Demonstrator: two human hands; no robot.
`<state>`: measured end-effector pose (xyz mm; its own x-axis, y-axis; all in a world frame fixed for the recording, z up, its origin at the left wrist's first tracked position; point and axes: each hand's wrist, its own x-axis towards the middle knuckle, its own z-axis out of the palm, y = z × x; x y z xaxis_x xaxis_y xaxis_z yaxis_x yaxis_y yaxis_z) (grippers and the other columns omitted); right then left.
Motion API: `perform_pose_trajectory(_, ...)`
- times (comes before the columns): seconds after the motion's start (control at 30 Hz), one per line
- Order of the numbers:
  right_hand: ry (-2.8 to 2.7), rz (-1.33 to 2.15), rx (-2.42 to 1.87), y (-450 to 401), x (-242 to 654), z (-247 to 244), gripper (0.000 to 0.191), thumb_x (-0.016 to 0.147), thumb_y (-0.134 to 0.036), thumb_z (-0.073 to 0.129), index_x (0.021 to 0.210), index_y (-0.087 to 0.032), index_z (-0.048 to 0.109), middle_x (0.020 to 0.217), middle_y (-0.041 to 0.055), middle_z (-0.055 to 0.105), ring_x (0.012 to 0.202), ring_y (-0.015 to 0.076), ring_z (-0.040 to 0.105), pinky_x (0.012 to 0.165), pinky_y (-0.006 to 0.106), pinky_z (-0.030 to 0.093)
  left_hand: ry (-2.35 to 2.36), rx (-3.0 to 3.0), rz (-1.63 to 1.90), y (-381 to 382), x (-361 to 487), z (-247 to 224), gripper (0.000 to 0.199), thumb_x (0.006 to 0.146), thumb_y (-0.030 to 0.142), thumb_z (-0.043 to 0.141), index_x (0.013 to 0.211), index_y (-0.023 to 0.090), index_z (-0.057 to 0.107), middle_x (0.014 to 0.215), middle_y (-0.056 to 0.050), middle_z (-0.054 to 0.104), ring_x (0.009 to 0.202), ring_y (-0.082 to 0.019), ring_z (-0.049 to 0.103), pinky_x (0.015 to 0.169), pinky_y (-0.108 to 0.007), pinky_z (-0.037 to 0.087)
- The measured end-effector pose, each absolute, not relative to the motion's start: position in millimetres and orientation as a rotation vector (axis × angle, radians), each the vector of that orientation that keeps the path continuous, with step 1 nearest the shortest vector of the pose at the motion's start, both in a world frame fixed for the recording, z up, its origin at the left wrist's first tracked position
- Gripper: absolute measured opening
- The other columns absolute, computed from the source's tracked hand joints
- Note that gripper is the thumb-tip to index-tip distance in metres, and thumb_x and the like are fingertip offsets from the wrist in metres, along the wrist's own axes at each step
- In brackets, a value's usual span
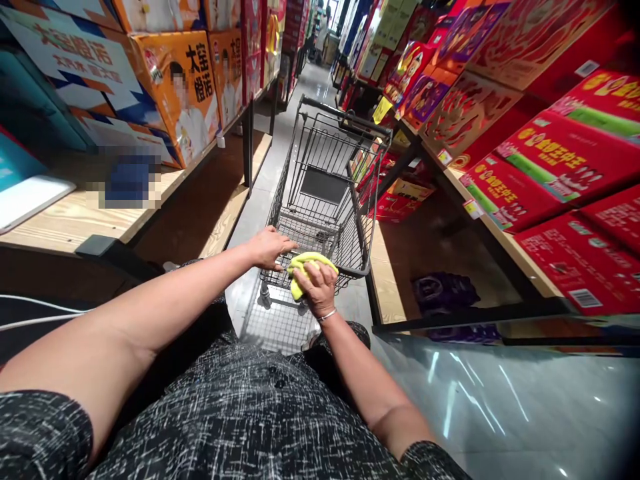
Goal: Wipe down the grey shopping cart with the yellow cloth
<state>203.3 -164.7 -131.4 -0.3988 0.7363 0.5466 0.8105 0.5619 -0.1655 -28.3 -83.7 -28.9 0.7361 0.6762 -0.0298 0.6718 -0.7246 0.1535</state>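
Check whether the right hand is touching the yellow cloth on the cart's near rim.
Touching. The head view shows the right hand closed over the yellow cloth, pressing it against the shopping cart rim, with no gap visible.

aisle ahead blocked by cart; shelves w/ boxes hem both sides, open floor at right.

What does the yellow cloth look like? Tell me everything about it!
The yellow cloth is bright yellow-green, soft and crumpled into a bunch, like a cleaning rag. It sits against the near rim of the wire shopping cart. The right hand presses down on it, fingers spread over the top, so part of it is hidden. One end hangs down below the rim. The left hand rests on the cart just beside it, not touching the cloth.
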Motion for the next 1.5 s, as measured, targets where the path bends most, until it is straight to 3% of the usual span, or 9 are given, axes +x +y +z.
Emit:
perform_pose_trajectory(0.13,-2.567,0.114,-1.545,-179,187,-183,0.036,0.100,-0.028,0.049,0.127,-0.045,0.065,0.141,0.0004,0.058,0.130,0.0269,0.045,0.108,0.049,0.034,1.177,2.766,-0.062,-69,-29,-27,0.067,0.075,0.060,0.073,0.133,0.030,0.061,0.124,-0.008,0.069,0.107,-0.028,0.065,0.099,-0.037,0.032)
perform_pose_trajectory(0.23,-2.708,0.314,-1.739,-189,184,-213,0.032,0.098,-0.026,0.051,0.120,-0.040,0.069,0.141,0.0009,0.058,0.132,0.0273,0.043,0.110,0.047,0.032,1.220,2.733,-0.045,-64,-24,-23,0.052,0.090,0.067,0.052,0.123,0.029,0.069,0.122,-0.006,0.071,0.108,-0.027,0.065,0.097,-0.037,0.032)
perform_pose_trajectory(0.33,-2.722,0.355,-1.805,-193,188,-221,0.028,0.095,-0.021,0.054,0.110,-0.034,0.073,0.134,0.0034,0.062,0.127,0.0268,0.047,0.107,0.045,0.034,1.253,2.704,-0.028,-60,-19,-22,0.056,0.100,0.062,0.033,0.103,0.026,0.076,0.110,-0.005,0.075,0.102,-0.025,0.067,0.093,-0.037,0.033)
perform_pose_trajectory(0.43,-2.707,0.296,-1.750,-188,200,-198,0.031,0.096,-0.022,0.052,0.114,-0.037,0.071,0.134,0.0025,0.060,0.125,0.0256,0.046,0.105,0.042,0.035,1.265,2.689,0.025,-55,-18,-23,0.060,0.099,0.063,0.032,0.091,0.025,0.077,0.098,-0.005,0.077,0.095,-0.025,0.068,0.092,-0.036,0.034)
perform_pose_trajectory(0.73,-1.945,-0.412,-1.270,-166,252,-80,0.038,0.094,-0.026,0.061,0.126,-0.046,0.067,0.128,0.0043,0.060,0.123,0.0280,0.040,0.106,0.050,0.034,1.293,2.705,0.052,-51,-21,-28,0.061,0.097,0.068,0.032,0.094,0.027,0.078,0.100,-0.003,0.077,0.091,-0.021,0.067,0.094,-0.034,0.033)
perform_pose_trajectory(0.93,-2.272,-0.190,-1.506,-179,242,-154,0.032,0.096,-0.025,0.055,0.119,-0.041,0.071,0.126,0.0041,0.064,0.114,0.0259,0.045,0.102,0.049,0.035,1.292,2.762,0.028,-50,-33,-31,0.059,0.098,0.067,0.032,0.101,0.029,0.077,0.103,-0.002,0.077,0.096,-0.021,0.066,0.087,-0.030,0.033)
perform_pose_trajectory(1.13,-2.551,0.138,-1.811,-205,214,-212,0.030,0.095,-0.024,0.054,0.114,-0.039,0.072,0.131,0.0017,0.063,0.121,0.0285,0.045,0.100,0.044,0.037,1.263,2.777,0.080,-45,-53,-35,0.049,0.097,0.064,0.041,0.103,0.030,0.076,0.108,0.000,0.076,0.102,-0.019,0.064,0.088,-0.029,0.030)
perform_pose_trajectory(1.3,-2.580,0.093,-1.610,-199,194,-169,0.035,0.096,-0.022,0.054,0.121,-0.041,0.070,0.130,0.0003,0.063,0.116,0.0247,0.048,0.099,0.038,0.039,1.258,2.769,0.170,-43,-69,-39,0.049,0.097,0.063,0.041,0.107,0.030,0.076,0.111,-0.001,0.075,0.110,-0.022,0.059,0.097,-0.033,0.027)
perform_pose_trajectory(1.5,-2.220,-0.343,-1.296,-163,162,-84,0.040,0.092,-0.025,0.065,0.130,-0.040,0.065,0.137,0.0062,0.057,0.124,0.0271,0.042,0.100,0.041,0.039,1.353,2.680,0.317,-44,-75,-46,0.057,0.101,0.054,0.028,0.104,0.025,0.077,0.113,-0.005,0.072,0.116,-0.026,0.052,0.099,-0.039,0.028)
